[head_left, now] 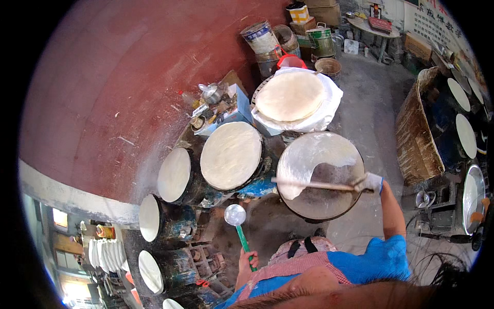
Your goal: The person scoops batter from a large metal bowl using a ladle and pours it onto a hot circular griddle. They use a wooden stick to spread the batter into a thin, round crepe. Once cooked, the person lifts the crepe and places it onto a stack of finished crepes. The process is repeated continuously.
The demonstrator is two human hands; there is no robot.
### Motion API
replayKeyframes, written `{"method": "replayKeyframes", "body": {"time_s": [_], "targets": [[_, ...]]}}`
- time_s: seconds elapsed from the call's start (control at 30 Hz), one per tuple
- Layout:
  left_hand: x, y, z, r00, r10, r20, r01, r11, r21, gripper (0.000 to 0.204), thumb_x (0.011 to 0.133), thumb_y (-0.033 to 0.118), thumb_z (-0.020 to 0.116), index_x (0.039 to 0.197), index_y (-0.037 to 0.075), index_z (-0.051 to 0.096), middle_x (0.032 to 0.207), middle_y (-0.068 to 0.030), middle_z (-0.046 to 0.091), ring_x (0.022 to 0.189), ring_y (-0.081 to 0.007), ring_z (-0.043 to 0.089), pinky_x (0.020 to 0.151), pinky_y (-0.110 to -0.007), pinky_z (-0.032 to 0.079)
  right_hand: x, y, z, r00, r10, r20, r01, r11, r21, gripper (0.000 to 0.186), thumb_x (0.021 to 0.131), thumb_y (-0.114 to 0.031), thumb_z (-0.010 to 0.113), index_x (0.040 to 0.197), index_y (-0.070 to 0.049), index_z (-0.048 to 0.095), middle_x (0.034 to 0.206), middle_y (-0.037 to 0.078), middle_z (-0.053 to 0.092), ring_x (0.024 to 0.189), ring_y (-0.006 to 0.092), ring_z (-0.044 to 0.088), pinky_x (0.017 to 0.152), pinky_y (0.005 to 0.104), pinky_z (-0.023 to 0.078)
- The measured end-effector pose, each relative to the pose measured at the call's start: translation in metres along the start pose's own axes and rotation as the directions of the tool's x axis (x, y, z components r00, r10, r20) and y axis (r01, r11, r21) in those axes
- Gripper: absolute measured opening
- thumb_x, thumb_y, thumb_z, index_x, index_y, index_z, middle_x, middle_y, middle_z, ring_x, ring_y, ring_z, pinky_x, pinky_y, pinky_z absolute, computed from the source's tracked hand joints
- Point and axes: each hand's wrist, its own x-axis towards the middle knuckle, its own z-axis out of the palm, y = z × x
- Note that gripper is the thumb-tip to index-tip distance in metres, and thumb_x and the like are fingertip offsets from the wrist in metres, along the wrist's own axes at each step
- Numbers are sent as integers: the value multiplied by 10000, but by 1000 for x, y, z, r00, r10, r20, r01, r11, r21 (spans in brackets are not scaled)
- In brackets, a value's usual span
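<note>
My left hand (249, 259) is closed round the green handle of a ladle (235, 215), whose round metal bowl points away from me. My right hand (369, 183), in a white glove, grips a wooden batter spreader (319, 185). The spreader lies across a large round griddle (329, 206) in front of me. Pale batter (321, 148) coats the griddle's far and left parts in a curved band. Dark bare surface shows in its middle and near side. Left of it, a second griddle carries a whole pale flatbread (230, 156).
Several more griddles with pale rounds, such as one flatbread (174, 175), curve down the left. Beyond the batter, large flatbreads (289, 96) lie on a white cloth (329, 105). A cluttered blue box (237, 105) stands near the red wall (128, 92). A brown panel (418, 131) stands at right.
</note>
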Motion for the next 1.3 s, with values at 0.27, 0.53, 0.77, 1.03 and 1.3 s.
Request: {"method": "replayKeyframes", "body": {"time_s": [0.27, 0.53, 0.77, 1.03, 1.3], "targets": [[-15, -5, -9, 999, 17, -32, -16, 1000, 15, 590, 805, 2, 463, 1331, 223, 311, 704, -87, 493, 398, -106, 355, 344, -248, 288, 72, -27, -7, 988, 153, 31, -145, 973, -179, 487, 629, -220, 781, 1089, -111, 665, 1003, 55, 677, 880, 172, 595, 820, 305, 456], [-27, -20, -7, 996, 12, -92, -11, 1000, 9, 558, 809, 31, 472, 1313, 218, 322, 700, -72, 487, 406, -99, 365, 361, -251, 305, -22, -41, -33, 971, 239, -7, -237, 961, -144, 421, 639, -158, 757, 1031, -29, 673, 861, 44, 665, 805, 154, 574, 746, 266, 461], [-39, -15, -27, 998, 38, -42, -40, 998, -42, 582, 813, 59, 472, 1340, 231, 295, 711, -65, 488, 417, -94, 378, 370, -251, 327, 64, -48, 2, 974, 223, 29, -208, 943, -259, 438, 620, -213, 762, 1042, -124, 685, 876, 60, 683, 799, 198, 583, 738, 336, 458], [-20, 6, -80, 995, -53, 82, 51, 998, 36, 584, 815, 39, 460, 1346, 234, 314, 676, -68, 483, 391, -106, 380, 323, -244, 314, -277, -3, 70, 876, 378, -299, -417, 906, -75, 372, 670, -120, 697, 1026, -14, 670, 830, 77, 687, 680, 118, 597, 655, 287, 498], [-22, 49, -116, 969, -125, 215, 115, 992, 60, 557, 833, 11, 434, 1330, 242, 334, 641, -60, 447, 386, -95, 382, 310, -233, 318, -103, -20, 398, 449, 150, -881, 13, 985, 175, 324, 755, -183, 712, 1043, -45, 656, 926, 90, 679, 829, 188, 641, 753, 331, 503]]}}
